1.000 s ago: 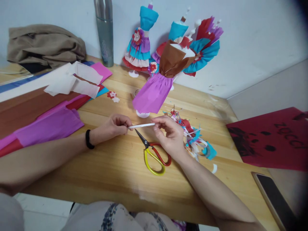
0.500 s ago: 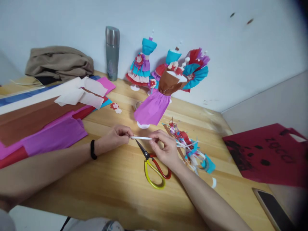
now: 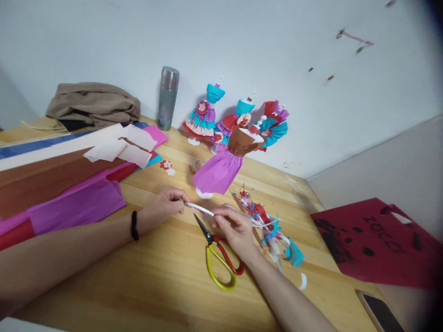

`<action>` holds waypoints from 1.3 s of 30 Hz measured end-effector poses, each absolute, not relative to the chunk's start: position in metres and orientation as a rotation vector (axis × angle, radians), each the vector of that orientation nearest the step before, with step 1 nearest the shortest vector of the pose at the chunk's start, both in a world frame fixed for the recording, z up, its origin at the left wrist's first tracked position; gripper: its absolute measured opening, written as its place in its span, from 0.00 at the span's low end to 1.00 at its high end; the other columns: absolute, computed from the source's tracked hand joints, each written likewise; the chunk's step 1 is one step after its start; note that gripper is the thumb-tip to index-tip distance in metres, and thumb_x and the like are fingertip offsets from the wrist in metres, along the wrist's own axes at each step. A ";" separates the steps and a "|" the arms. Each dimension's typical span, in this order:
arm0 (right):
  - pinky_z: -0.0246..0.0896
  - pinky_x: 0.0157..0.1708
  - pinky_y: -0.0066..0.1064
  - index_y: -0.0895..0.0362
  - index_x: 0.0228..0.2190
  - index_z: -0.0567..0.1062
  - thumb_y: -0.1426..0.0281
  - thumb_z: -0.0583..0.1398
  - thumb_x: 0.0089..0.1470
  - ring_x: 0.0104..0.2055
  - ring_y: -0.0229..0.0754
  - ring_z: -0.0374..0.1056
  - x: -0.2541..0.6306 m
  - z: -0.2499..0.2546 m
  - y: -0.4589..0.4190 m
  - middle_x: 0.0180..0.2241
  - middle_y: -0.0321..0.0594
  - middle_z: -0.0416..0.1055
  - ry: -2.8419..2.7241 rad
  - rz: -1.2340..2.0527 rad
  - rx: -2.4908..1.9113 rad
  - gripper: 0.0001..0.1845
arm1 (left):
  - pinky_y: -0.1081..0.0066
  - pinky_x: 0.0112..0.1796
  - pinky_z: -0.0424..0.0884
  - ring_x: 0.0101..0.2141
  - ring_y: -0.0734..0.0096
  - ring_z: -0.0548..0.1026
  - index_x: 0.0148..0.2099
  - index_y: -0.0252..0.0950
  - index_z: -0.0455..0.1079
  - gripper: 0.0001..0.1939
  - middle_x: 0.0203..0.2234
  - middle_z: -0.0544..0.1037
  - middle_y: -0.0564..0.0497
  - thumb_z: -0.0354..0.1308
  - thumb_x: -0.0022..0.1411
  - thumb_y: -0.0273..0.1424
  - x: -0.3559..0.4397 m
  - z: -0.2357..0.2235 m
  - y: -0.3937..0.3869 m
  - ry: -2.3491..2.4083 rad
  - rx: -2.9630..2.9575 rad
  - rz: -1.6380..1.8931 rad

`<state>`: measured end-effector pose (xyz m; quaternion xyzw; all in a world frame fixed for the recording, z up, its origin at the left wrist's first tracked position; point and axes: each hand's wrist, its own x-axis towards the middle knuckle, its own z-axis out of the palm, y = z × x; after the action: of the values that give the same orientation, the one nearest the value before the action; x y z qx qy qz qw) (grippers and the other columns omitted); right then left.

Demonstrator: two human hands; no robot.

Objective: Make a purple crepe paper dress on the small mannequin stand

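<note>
A thin white paper strip (image 3: 200,209) is stretched between my two hands above the wooden table (image 3: 166,286). My left hand (image 3: 166,204), with a black band on its wrist, pinches the strip's left end. My right hand (image 3: 233,228) pinches the right end, fingers curled. Just below the strip lie scissors (image 3: 218,260) with one yellow and one red handle, blades pointing up-left and closed. Behind the strip stands a small mannequin in a purple and brown paper dress (image 3: 224,163).
Crepe paper sheets (image 3: 62,184) in purple, brown, white and pink cover the left. Paper scraps (image 3: 273,228) pile at the right. Two more paper-dressed mannequins (image 3: 204,117), a steel flask (image 3: 168,97), folded brown cloth (image 3: 93,102), a red bag (image 3: 377,240) and a phone (image 3: 380,313) surround them.
The view has tilted up, showing more wall. My hands have come closer together, and the strip now slopes down to the right instead of lying level.
</note>
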<state>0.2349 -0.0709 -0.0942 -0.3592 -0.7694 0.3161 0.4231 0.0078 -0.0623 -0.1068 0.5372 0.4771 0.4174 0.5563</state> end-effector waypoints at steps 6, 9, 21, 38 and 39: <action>0.67 0.26 0.29 0.56 0.34 0.77 0.66 0.61 0.57 0.24 0.38 0.72 0.235 -0.100 -0.069 0.24 0.37 0.75 -1.722 0.959 -1.018 0.07 | 0.77 0.23 0.56 0.19 0.79 0.62 0.24 0.34 0.71 0.09 0.15 0.69 0.56 0.51 0.41 0.31 0.008 -0.103 -0.063 1.138 1.255 0.985; 0.68 0.27 0.29 0.56 0.34 0.78 0.65 0.62 0.56 0.24 0.37 0.72 0.235 -0.100 -0.067 0.23 0.36 0.76 -1.640 1.044 -1.017 0.08 | 0.78 0.23 0.56 0.19 0.79 0.62 0.24 0.34 0.71 0.08 0.14 0.69 0.56 0.52 0.41 0.30 0.008 -0.099 -0.063 1.155 1.232 0.971; 0.65 0.25 0.29 0.56 0.35 0.78 0.59 0.62 0.57 0.22 0.37 0.68 0.240 -0.102 -0.065 0.21 0.35 0.74 -1.571 1.139 -1.008 0.12 | 0.79 0.22 0.57 0.18 0.80 0.62 0.24 0.33 0.71 0.08 0.13 0.69 0.57 0.52 0.40 0.28 0.009 -0.098 -0.061 1.119 1.196 0.986; 0.47 0.23 0.29 0.56 0.27 0.73 0.65 0.63 0.53 0.22 0.37 0.62 0.257 -0.049 -0.075 0.21 0.35 0.70 -2.618 0.795 -1.480 0.08 | 0.78 0.22 0.55 0.19 0.79 0.62 0.24 0.33 0.70 0.06 0.15 0.69 0.56 0.53 0.43 0.29 0.009 -0.099 -0.063 1.153 1.261 0.957; 0.46 0.23 0.29 0.55 0.30 0.74 0.67 0.64 0.51 0.23 0.38 0.63 0.255 -0.046 -0.082 0.23 0.35 0.72 -2.718 0.752 -1.480 0.05 | 0.78 0.22 0.55 0.19 0.79 0.62 0.24 0.33 0.70 0.06 0.15 0.69 0.56 0.53 0.44 0.29 0.009 -0.099 -0.063 1.155 1.266 0.954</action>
<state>0.2546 -0.0825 -0.0457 -0.4647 -0.8532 0.2359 -0.0216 0.0092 -0.0635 -0.0990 0.5361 0.4894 0.4041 0.5566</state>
